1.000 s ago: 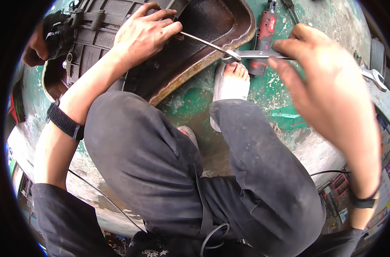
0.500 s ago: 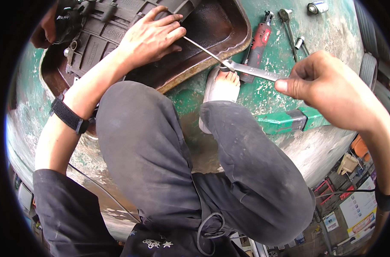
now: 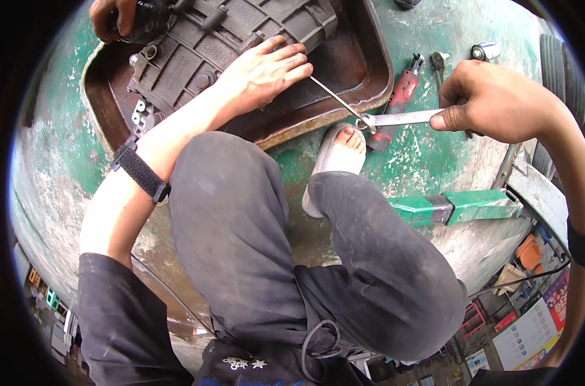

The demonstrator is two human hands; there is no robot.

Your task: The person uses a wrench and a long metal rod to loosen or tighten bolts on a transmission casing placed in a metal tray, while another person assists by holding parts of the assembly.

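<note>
With the left hand (image 3: 263, 71) flat and open on the gearbox (image 3: 228, 38) in the tray (image 3: 376, 77), the right hand (image 3: 498, 100) pinched a wrench (image 3: 402, 118) just right of the tray; its thin rod (image 3: 334, 96) probably risked slipping toward the foot (image 3: 340, 151).

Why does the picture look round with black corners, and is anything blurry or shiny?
In the head view a fisheye lens bends straight edges toward the rim and leaves black corners; the green bar curves a little. Soft daylight, no hard shadows. The wrench in the right hand glints pale; the left hand on the metal housing looks sharp, while the far edges go smeary.
</note>
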